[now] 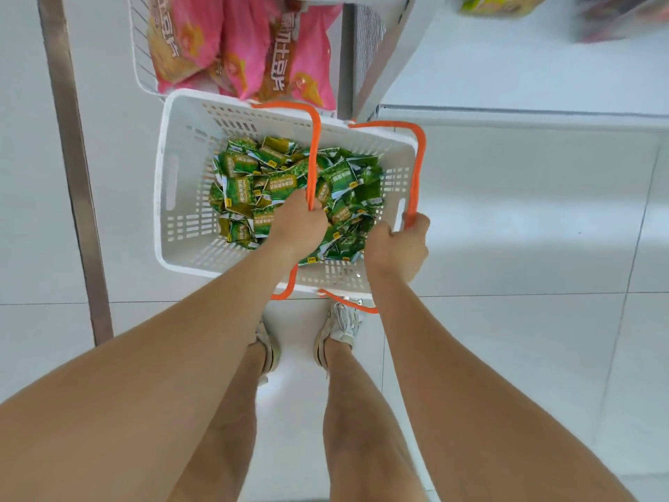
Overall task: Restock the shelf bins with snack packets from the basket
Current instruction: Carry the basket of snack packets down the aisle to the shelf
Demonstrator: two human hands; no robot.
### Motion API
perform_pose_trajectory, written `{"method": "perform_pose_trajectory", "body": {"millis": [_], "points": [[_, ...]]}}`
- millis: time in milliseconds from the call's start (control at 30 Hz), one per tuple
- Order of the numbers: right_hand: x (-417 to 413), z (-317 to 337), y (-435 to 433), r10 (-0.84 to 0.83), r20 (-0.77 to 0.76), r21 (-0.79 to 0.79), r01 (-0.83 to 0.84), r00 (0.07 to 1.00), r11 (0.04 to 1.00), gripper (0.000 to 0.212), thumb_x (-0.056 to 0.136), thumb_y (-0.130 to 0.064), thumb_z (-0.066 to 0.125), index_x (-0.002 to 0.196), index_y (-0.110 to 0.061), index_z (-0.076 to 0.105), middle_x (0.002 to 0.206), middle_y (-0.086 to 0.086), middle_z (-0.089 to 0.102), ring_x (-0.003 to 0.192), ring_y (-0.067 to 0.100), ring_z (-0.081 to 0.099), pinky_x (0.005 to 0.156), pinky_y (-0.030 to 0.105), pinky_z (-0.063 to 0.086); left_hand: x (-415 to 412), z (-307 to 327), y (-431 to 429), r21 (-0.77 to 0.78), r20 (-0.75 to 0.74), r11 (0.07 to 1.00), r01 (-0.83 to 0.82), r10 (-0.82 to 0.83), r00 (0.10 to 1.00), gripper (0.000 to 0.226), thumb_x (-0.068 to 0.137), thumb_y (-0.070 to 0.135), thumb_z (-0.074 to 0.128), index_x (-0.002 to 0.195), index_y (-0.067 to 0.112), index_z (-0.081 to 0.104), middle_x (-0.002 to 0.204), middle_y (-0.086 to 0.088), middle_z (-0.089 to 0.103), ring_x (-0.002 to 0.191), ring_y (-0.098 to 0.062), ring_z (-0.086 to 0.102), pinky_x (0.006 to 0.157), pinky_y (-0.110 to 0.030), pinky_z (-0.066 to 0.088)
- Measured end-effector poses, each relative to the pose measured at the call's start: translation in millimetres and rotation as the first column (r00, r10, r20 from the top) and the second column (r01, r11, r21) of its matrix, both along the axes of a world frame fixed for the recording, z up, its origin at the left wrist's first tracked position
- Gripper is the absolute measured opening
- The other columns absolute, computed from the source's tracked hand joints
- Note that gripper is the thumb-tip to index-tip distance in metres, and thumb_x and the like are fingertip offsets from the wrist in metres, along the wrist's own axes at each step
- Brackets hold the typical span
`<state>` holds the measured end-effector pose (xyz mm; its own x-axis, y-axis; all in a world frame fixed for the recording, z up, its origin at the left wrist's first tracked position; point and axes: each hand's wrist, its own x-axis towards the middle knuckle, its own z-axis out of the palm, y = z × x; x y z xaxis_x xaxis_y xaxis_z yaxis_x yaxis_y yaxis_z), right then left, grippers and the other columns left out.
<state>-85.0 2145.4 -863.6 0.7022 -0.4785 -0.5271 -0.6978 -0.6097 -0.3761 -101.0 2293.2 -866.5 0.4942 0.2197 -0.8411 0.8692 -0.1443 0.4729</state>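
A white wire bin (pixel 139 67) hangs at twelve o'clock, stuffed with pink snack bags (pixel 246 48), and its lower edge sits just beyond the far rim of the white basket (pixel 181 197). A grey metal post (pixel 72 157) runs down at nine o'clock of the basket, and the white shelf upright (pixel 376 67) rises at one o'clock, with a shelf board (pixel 506 115) stretching off toward three. Blurred packages (pixel 499 3) lie on the shelf at the far upper right. Below, at six o'clock, two pale sneakers (pixel 344 327) stand on the tiled floor (pixel 506 356). The basket holds a heap of small green snack packets (pixel 253 182), and two orange handles arch over it. The left grip (pixel 300 226) is curled round the left handle (pixel 314 150) over the middle of the heap, hiding some packets. The right grip (pixel 398 248) is curled round the right handle (pixel 418 168) at the basket's four o'clock rim. Whether the basket rests on the floor I cannot tell.
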Motion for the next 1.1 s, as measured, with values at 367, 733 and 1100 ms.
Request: {"method": "perform_pose_trajectory", "body": {"millis": [367,733,1100], "points": [[-42,42,86,0.21,-0.372,0.752,0.16,0.904,0.639,0.03,0.069,-0.015,0.057,0.098,-0.013,0.063,0.079,-0.002,0.061,0.072,0.013,0.057,0.072,0.031,0.046,6,35,37,-0.092,-0.132,0.964,-0.249,0.236,0.963,0.043,0.101,0.043,0.033,0.105,0.021,0.071,0.096,-0.001,0.08,0.096,-0.023,0.07,0.081,-0.038,0.05],[-54,94,57,-0.016,-0.489,0.707,0.407,0.872,0.578,0.04,0.083,-0.004,0.045,0.116,0.006,0.065,0.089,0.02,0.075,0.082,0.032,0.075,0.078,0.039,0.063,7,105,33,-0.286,-0.079,0.951,-0.113,0.094,0.992,0.046,0.098,0.019,0.028,0.126,0.008,0.064,0.1,-0.026,0.076,0.098,-0.04,0.071,0.091,-0.044,0.054],[-112,299,-42,-0.147,-0.541,0.747,0.554,0.828,0.367,0.046,0.099,-0.034,0.031,0.112,-0.005,0.063,0.099,0.021,0.074,0.091,0.038,0.072,0.094,0.054,0.057,6,284,-75,-0.42,-0.192,0.907,-0.035,-0.052,0.98,0.039,0.086,0.02,0.04,0.112,0.005,0.066,0.114,-0.022,0.074,0.096,-0.033,0.072,0.074,-0.038,0.058]]}}
